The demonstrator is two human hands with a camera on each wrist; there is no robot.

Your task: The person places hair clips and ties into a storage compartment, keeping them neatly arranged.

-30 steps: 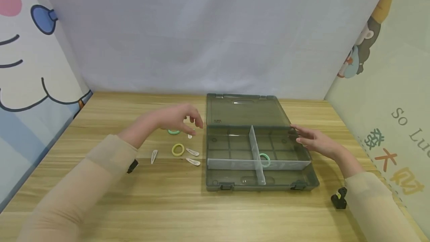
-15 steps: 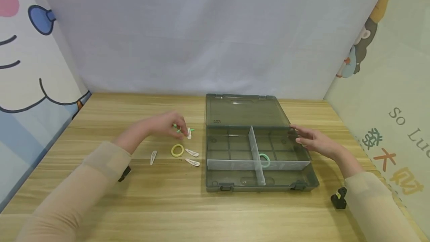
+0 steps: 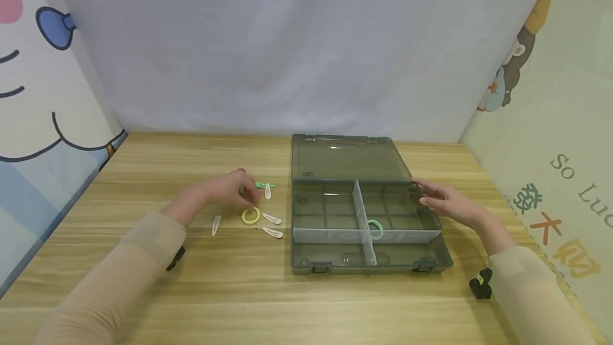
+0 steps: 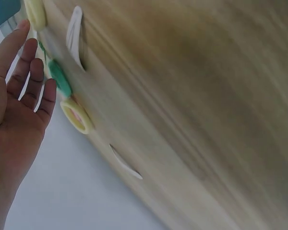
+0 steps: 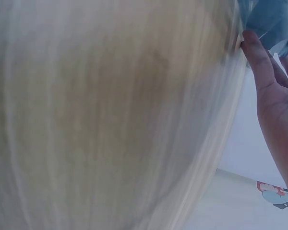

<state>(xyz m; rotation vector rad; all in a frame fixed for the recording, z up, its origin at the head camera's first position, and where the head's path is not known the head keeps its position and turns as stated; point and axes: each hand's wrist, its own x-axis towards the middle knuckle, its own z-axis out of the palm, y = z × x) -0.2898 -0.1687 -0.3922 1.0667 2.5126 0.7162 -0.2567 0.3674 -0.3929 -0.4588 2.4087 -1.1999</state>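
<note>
In the head view my left hand (image 3: 234, 190) reaches down over the yellow hair tie (image 3: 251, 216), fingertips at its far edge. The left wrist view has the thumb tip beside that yellow hair tie (image 4: 36, 14), the other fingers loosely bent; a firm hold is not visible. White snap hair clips (image 3: 272, 232) lie around it, with a green hair clip (image 3: 265, 185) just beyond. My right hand (image 3: 450, 204) rests its fingers against the right side of a grey see-through storage box (image 3: 371, 269). Its thumb (image 5: 259, 60) touches the box's outer wall in the right wrist view.
The box lid (image 3: 349, 158) lies folded back behind the box. Two crossing dividers (image 3: 362, 206) split the inside, and a mint green hair tie (image 3: 375, 229) leans by their crossing. Another yellow hair tie (image 4: 77, 116) and a green one (image 4: 60, 78) lie beyond my left hand.
My left hand has drawn back leftward from beside the box, passed over the green pieces, and come nearer to the yellow hair tie. My right hand stays at the box's side.
</note>
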